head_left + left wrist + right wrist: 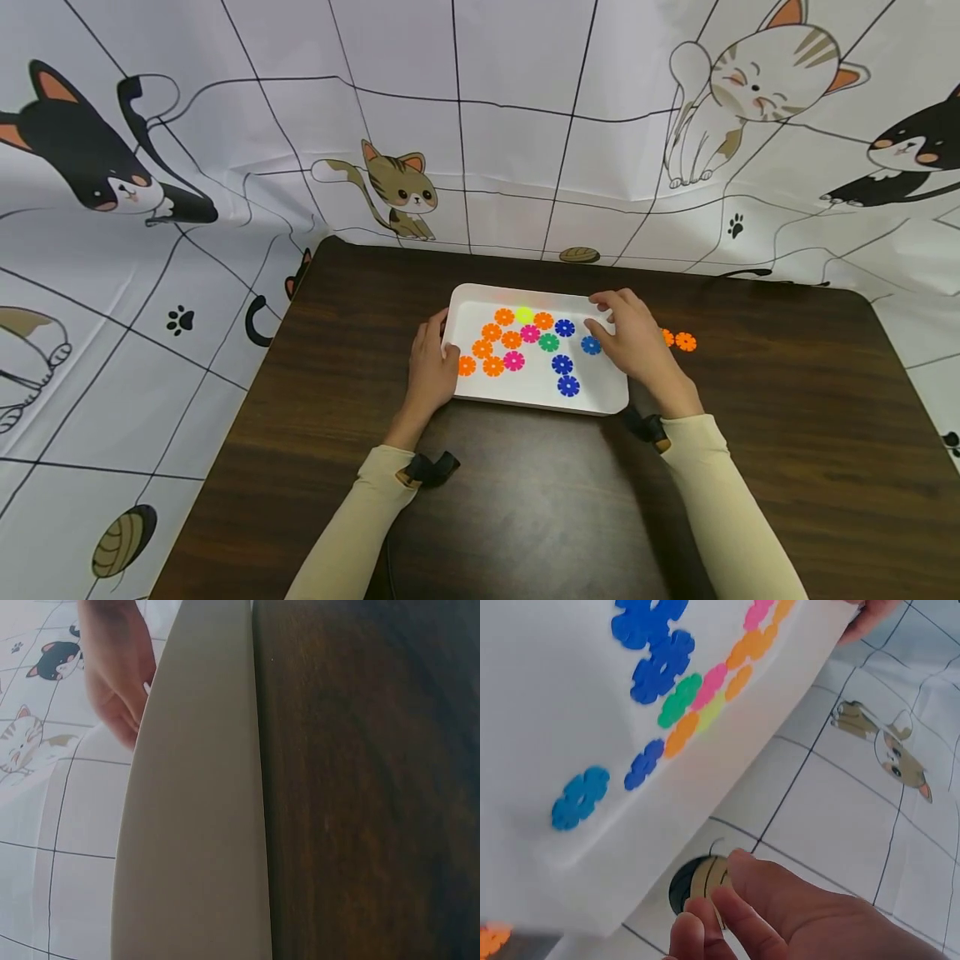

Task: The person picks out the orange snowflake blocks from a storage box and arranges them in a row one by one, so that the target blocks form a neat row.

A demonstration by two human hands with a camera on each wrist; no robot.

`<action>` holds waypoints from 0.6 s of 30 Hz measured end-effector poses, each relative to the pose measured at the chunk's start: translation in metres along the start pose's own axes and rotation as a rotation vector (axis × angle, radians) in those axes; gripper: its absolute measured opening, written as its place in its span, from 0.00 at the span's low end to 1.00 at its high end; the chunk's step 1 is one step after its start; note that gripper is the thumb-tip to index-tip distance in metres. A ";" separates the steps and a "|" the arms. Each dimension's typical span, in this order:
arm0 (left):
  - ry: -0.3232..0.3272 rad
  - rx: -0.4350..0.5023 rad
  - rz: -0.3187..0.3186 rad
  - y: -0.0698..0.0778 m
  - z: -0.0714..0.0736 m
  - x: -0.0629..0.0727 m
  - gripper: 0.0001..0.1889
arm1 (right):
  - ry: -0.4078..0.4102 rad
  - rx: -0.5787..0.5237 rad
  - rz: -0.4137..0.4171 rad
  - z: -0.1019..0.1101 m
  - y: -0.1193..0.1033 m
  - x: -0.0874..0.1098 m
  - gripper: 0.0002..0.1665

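A white tray lies on the table, with several notched plastic snowflake discs in it: orange, pink, blue, green and one yellow-green disc. My left hand grips the tray's left side, thumb over the rim and fingers along the outside. At the right end, my right hand reaches over the tray with loosely bent fingers near the far right corner; nothing shows between them in the right wrist view. Nearest to it is a lighter blue disc. The left wrist view shows the tray's side wall.
Two orange discs lie on the dark wooden table just right of the tray, one partly behind my right hand. A white curtain printed with cats hangs behind the table and down its left side.
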State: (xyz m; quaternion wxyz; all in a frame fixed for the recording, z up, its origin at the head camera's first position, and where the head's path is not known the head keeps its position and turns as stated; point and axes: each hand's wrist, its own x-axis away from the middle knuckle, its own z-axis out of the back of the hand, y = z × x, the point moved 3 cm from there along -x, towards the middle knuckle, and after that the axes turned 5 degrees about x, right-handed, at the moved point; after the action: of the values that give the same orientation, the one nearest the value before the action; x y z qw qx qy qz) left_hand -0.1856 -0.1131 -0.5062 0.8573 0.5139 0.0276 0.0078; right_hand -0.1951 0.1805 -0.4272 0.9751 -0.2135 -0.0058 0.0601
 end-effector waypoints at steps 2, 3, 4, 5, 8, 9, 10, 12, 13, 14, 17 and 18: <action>-0.003 0.000 0.001 0.000 0.000 0.000 0.31 | -0.023 0.003 0.003 -0.004 -0.002 -0.001 0.26; -0.003 0.001 0.000 -0.001 0.000 0.000 0.31 | -0.035 0.007 0.003 -0.007 -0.003 -0.001 0.26; -0.001 0.000 -0.003 0.000 -0.001 0.000 0.31 | -0.047 0.012 0.003 -0.009 -0.004 -0.002 0.26; 0.001 0.000 -0.006 0.000 -0.001 0.000 0.31 | -0.057 0.018 0.002 -0.011 -0.005 -0.002 0.26; 0.009 0.000 -0.011 0.000 0.000 0.000 0.31 | -0.086 0.027 0.002 -0.016 -0.008 -0.003 0.27; 0.011 0.000 -0.011 0.000 0.000 0.000 0.31 | -0.091 0.029 0.005 -0.018 -0.009 -0.004 0.27; 0.013 0.002 -0.011 0.000 0.000 0.000 0.31 | -0.096 0.033 0.010 -0.020 -0.010 -0.004 0.27; 0.014 0.001 -0.010 0.000 0.001 0.000 0.31 | -0.106 0.039 0.017 -0.023 -0.012 -0.005 0.27; 0.015 0.000 -0.011 -0.001 0.001 0.000 0.31 | -0.110 0.042 0.021 -0.025 -0.013 -0.005 0.27; 0.013 -0.001 -0.010 -0.001 0.001 0.000 0.31 | -0.115 0.047 0.022 -0.027 -0.014 -0.006 0.28; 0.004 -0.003 -0.008 -0.001 0.001 0.000 0.31 | -0.134 0.057 0.026 -0.033 -0.016 -0.007 0.29; -0.001 -0.002 -0.006 0.000 0.001 0.000 0.31 | -0.141 0.056 0.029 -0.036 -0.016 -0.008 0.29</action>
State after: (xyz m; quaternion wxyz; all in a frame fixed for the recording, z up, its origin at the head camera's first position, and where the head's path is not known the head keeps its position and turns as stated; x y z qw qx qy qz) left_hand -0.1855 -0.1143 -0.5060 0.8580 0.5128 0.0286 0.0052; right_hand -0.1996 0.1501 -0.4525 0.9768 -0.1817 -0.0695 0.0894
